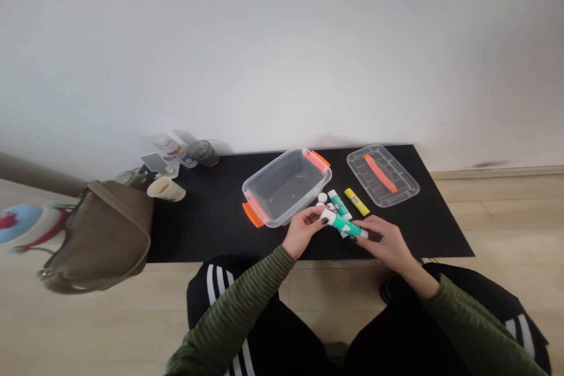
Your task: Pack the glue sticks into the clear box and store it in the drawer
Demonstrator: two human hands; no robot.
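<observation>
Both my hands hold one green and white glue stick [344,224] over the front edge of the black mat [211,217]. My left hand [303,229] pinches its white cap end. My right hand [384,242] grips the other end. Just behind them lie another green glue stick [338,203], a yellow glue stick [356,201] and a small white cap [322,197]. The clear plastic box [282,187] with orange latches stands empty behind my left hand.
The box's clear lid [382,175] with an orange handle lies at the mat's back right. At the back left are a paper cup [165,189], a bottle [173,148], a dark glass [202,153] and a phone [154,162]. A brown bag [99,238] sits on the floor, left.
</observation>
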